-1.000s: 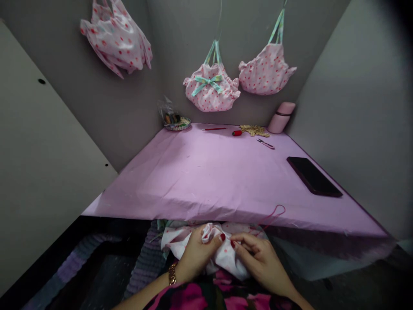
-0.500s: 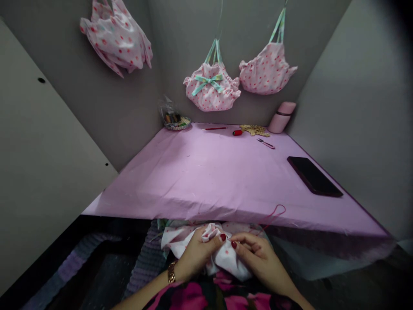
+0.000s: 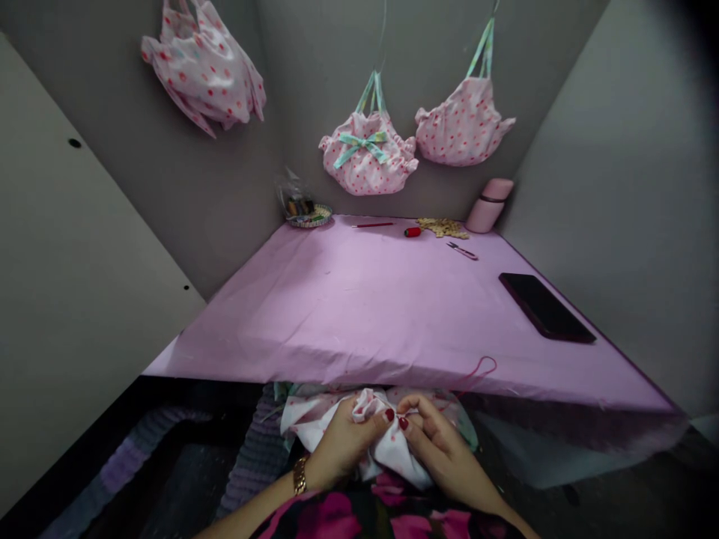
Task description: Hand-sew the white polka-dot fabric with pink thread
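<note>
One piece of white fabric with pink dots (image 3: 393,449) sits bunched in my lap, just below the near edge of the table (image 3: 348,314). Its long axis runs roughly left to right, from a loose flap on my left side toward the folds under my right hand; a gathered peak of it points up and away from me, toward the table edge. My left hand (image 3: 342,442) is closed around that gathered peak, thumb pressed against the cloth. My right hand (image 3: 443,449) pinches the same spot from the other side, thumb and forefinger closed together; the two thumbnails nearly touch. Whether a needle sits in that pinch I cannot tell. One red thread (image 3: 477,370) loops over the table edge and runs down toward my right hand. On the table, well apart from my hands: one dark phone (image 3: 544,307) at the right, one small pair of snips (image 3: 461,251), one red spool (image 3: 413,232), one red pencil (image 3: 372,224), one pile of tan pieces (image 3: 443,227), one pink bottle (image 3: 490,203) in the far corner, one small basket (image 3: 308,217) at the far left. Three dotted pink bags hang on the wall: one at upper left (image 3: 205,64), one with a green bow (image 3: 368,153), one to its right (image 3: 463,123).
</note>
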`<state>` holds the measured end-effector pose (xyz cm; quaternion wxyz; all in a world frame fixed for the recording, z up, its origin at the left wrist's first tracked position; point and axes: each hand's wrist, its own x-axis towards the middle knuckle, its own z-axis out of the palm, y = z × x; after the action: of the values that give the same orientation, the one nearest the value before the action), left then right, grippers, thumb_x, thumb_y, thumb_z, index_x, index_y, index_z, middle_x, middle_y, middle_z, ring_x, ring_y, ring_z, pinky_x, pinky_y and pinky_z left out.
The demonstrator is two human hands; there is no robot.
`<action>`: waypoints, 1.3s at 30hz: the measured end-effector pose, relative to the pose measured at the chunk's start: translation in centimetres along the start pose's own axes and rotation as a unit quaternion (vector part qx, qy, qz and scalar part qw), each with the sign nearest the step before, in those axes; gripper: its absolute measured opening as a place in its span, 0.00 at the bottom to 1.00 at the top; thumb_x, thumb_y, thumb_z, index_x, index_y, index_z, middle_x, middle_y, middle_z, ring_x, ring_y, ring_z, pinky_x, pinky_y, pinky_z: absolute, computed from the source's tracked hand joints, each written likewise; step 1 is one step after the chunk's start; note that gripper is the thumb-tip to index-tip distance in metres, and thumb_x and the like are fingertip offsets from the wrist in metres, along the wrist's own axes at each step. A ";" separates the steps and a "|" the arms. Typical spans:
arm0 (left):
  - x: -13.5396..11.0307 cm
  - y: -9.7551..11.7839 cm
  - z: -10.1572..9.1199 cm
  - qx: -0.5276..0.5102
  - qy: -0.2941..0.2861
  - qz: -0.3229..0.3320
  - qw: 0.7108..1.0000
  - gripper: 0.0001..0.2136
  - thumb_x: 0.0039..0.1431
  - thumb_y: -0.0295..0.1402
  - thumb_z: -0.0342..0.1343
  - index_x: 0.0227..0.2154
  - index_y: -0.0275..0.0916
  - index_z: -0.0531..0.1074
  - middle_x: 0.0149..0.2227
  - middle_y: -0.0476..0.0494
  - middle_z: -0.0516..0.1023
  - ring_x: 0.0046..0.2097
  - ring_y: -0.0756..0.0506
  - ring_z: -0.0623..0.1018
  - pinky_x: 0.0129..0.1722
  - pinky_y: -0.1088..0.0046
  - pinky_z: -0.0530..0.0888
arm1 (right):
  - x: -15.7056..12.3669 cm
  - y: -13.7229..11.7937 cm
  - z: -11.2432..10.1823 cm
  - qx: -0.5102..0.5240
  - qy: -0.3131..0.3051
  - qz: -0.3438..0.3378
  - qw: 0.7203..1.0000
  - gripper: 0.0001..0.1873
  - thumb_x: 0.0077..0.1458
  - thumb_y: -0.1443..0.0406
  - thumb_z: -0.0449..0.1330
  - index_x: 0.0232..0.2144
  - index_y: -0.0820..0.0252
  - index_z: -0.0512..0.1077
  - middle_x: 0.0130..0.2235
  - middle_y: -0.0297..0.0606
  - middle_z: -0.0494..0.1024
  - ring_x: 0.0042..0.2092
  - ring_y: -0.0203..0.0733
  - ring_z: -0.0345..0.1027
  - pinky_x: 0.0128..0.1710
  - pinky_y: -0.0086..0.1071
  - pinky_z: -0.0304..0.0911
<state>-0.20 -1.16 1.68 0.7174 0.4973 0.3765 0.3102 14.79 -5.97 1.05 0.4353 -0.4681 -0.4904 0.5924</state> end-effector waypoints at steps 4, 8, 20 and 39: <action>0.1 -0.1 0.2 0.004 -0.005 -0.011 1.000 0.16 0.45 0.44 0.56 0.22 0.38 0.58 0.22 0.54 0.58 0.24 0.53 0.58 0.25 0.77 0.59 | 0.0 -0.9 0.3 -0.085 -0.002 -0.031 0.996 0.15 0.59 0.53 0.44 0.41 0.57 0.54 0.20 0.24 0.54 0.20 0.31 0.47 0.19 0.24 0.44; 0.2 0.1 0.4 0.033 0.018 -0.006 0.999 0.16 0.44 0.44 0.56 0.21 0.37 0.59 0.22 0.53 0.58 0.25 0.53 0.58 0.25 0.77 0.59 | 0.2 -1.8 0.4 -0.200 0.009 -0.062 0.978 0.13 0.60 0.55 0.42 0.38 0.58 0.55 0.20 0.24 0.55 0.20 0.33 0.50 0.20 0.26 0.47; 0.5 0.4 1.5 0.147 0.021 0.079 0.986 0.13 0.48 0.42 0.51 0.21 0.38 0.59 0.23 0.52 0.57 0.26 0.51 0.57 0.26 0.76 0.59 | 0.5 -2.8 -0.1 -0.266 0.134 -0.274 0.915 0.11 0.56 0.62 0.49 0.27 0.58 0.67 0.42 0.42 0.69 0.43 0.43 0.65 0.40 0.32 0.59; -0.2 1.0 1.7 0.125 0.006 0.033 0.992 0.12 0.47 0.41 0.54 0.22 0.36 0.65 0.22 0.51 0.65 0.26 0.51 0.63 0.27 0.76 0.60 | 1.0 -12.5 -10.9 0.016 0.271 -0.172 0.947 0.12 0.43 0.60 0.62 0.27 0.57 0.62 0.19 0.27 0.67 0.14 0.29 0.56 0.11 0.22 0.51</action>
<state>1.05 -1.75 3.08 0.6365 0.5933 0.4004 0.2873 25.97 -1.36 12.39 0.6540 -0.5126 -0.4177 0.3674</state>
